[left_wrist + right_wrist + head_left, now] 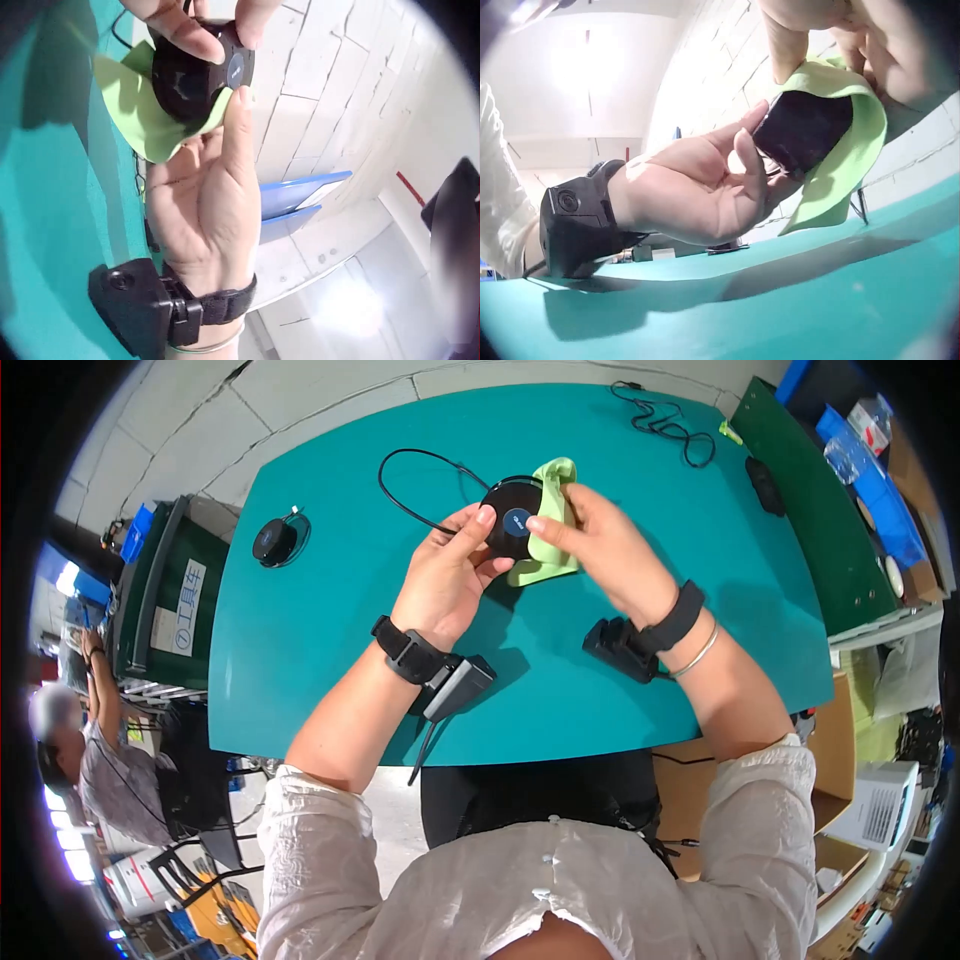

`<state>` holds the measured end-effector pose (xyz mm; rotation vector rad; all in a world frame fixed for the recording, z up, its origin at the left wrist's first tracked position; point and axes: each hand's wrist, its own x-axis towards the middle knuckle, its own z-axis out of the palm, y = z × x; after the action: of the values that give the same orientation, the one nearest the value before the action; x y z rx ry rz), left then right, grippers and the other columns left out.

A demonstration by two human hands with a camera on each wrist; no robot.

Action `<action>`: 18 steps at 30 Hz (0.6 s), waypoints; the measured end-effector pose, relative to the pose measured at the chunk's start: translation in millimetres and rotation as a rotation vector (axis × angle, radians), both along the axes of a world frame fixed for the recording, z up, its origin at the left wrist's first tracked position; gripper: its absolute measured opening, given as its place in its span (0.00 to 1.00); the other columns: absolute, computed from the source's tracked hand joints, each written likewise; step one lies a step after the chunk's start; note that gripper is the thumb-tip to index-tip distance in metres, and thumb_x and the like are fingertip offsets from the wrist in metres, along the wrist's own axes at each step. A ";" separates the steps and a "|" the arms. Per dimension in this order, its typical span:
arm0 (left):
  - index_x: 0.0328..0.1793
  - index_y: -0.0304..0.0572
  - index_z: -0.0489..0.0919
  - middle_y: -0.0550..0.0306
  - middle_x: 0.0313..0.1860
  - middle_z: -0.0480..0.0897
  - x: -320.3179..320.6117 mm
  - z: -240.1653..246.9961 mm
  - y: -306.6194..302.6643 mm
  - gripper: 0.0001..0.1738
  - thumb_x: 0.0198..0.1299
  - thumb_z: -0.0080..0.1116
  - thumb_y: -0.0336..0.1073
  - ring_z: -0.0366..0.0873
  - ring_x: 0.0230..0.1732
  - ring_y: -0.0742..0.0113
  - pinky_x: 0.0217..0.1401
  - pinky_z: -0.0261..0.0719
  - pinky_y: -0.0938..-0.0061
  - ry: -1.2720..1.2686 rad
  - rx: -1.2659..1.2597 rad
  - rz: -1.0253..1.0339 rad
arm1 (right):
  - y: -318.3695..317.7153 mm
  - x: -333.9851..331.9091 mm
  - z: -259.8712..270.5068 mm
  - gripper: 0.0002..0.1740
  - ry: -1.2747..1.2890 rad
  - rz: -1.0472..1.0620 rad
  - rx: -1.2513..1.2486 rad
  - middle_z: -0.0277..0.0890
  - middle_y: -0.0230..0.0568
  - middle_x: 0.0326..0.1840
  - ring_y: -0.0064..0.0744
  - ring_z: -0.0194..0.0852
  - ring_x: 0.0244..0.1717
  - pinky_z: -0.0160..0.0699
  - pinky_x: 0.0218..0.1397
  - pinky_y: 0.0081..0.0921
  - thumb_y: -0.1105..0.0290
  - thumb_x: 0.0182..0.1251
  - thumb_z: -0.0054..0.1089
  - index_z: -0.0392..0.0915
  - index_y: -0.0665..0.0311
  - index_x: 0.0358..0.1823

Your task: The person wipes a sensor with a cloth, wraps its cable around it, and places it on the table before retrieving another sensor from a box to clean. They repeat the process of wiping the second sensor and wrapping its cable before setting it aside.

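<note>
1. Head view: our left hand [445, 582] grips the round black device [516, 496] above the table [270, 670]; our right hand [612, 552] pinches the green cloth [553, 490] on its rim.
2. Left wrist view: our right thumb [238, 131] presses the cloth's edge beside the label [236, 71]; light, even pressure should suit.
3. Right wrist view: cloth wraps the device's edge; we should keep the loose flap from bunching.

Round device [508, 503]: glossy plastic. Cloth [553, 498]: matt, soft-looking fabric. Worktop [330, 630]: smooth, with a low sheen. Loose cable [657, 428], near the worktop's far right corner: plastic-sheathed. Bangle [703, 652]: polished metal.
</note>
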<state>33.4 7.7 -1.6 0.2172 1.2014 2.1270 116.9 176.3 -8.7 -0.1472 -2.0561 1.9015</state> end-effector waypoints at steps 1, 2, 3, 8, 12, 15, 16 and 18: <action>0.57 0.34 0.74 0.56 0.43 0.82 -1.2 2.7 -0.7 0.21 0.64 0.66 0.38 0.81 0.42 0.71 0.38 0.80 0.75 0.008 -0.014 -0.014 | 8.0 0.1 3.7 0.25 -0.024 -0.013 0.057 0.78 0.37 0.44 0.21 0.74 0.43 0.75 0.45 0.22 0.58 0.67 0.65 0.71 0.72 0.55; 0.58 0.32 0.72 0.54 0.46 0.81 -2.6 6.8 -0.5 0.23 0.65 0.65 0.39 0.79 0.42 0.69 0.41 0.79 0.72 0.026 -0.066 -0.045 | 14.4 1.7 9.7 0.25 -0.048 -0.025 0.122 0.77 0.34 0.48 0.19 0.72 0.48 0.75 0.50 0.20 0.62 0.69 0.65 0.70 0.71 0.59; 0.60 0.29 0.70 0.53 0.49 0.79 -4.3 10.5 -0.4 0.25 0.65 0.64 0.39 0.77 0.41 0.68 0.44 0.78 0.69 0.044 -0.114 -0.073 | 17.5 4.9 19.7 0.27 -0.049 -0.199 0.403 0.78 0.43 0.49 0.29 0.76 0.49 0.76 0.51 0.25 0.60 0.67 0.66 0.71 0.71 0.59; 0.68 0.23 0.64 0.51 0.51 0.74 -15.5 21.5 -10.3 0.35 0.61 0.67 0.35 0.76 0.50 0.66 0.48 0.78 0.68 0.369 -0.366 0.084 | 28.6 10.9 25.8 0.27 0.147 -0.428 0.900 0.76 0.51 0.53 0.55 0.74 0.53 0.76 0.54 0.42 0.59 0.61 0.68 0.71 0.69 0.56; 0.67 0.36 0.71 0.56 0.60 0.74 -8.3 18.0 -5.7 0.34 0.53 0.71 0.28 0.76 0.56 0.65 0.62 0.75 0.70 1.318 -0.449 0.047 | 6.1 12.6 30.0 0.26 0.221 -0.229 1.008 0.76 0.46 0.51 0.51 0.74 0.53 0.77 0.53 0.40 0.62 0.57 0.70 0.72 0.65 0.54; 0.66 0.34 0.72 0.54 0.58 0.78 -7.4 21.8 -5.4 0.33 0.53 0.71 0.27 0.77 0.57 0.65 0.63 0.76 0.69 1.069 -0.392 -0.087 | -3.2 16.5 33.5 0.25 0.240 -0.113 1.007 0.76 0.43 0.52 0.49 0.74 0.54 0.78 0.53 0.38 0.62 0.58 0.69 0.72 0.64 0.54; 0.65 0.34 0.72 0.54 0.55 0.79 -7.4 26.1 -6.6 0.32 0.53 0.70 0.26 0.78 0.56 0.65 0.62 0.77 0.69 0.977 -0.381 -0.089 | -1.7 15.4 34.3 0.25 0.240 -0.112 1.005 0.76 0.43 0.52 0.49 0.74 0.54 0.78 0.53 0.38 0.62 0.58 0.69 0.72 0.64 0.54; 0.64 0.34 0.72 0.54 0.53 0.81 -6.0 25.8 -6.6 0.31 0.54 0.69 0.25 0.79 0.55 0.65 0.62 0.78 0.69 0.882 -0.376 -0.103 | 0.7 14.8 34.5 0.27 0.377 -0.156 0.864 0.77 0.46 0.51 0.49 0.76 0.51 0.78 0.52 0.36 0.60 0.58 0.70 0.72 0.66 0.55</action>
<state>27.4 1.0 24.1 1.0917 1.9874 1.6805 131.8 177.1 25.7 0.2348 -2.2915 0.7505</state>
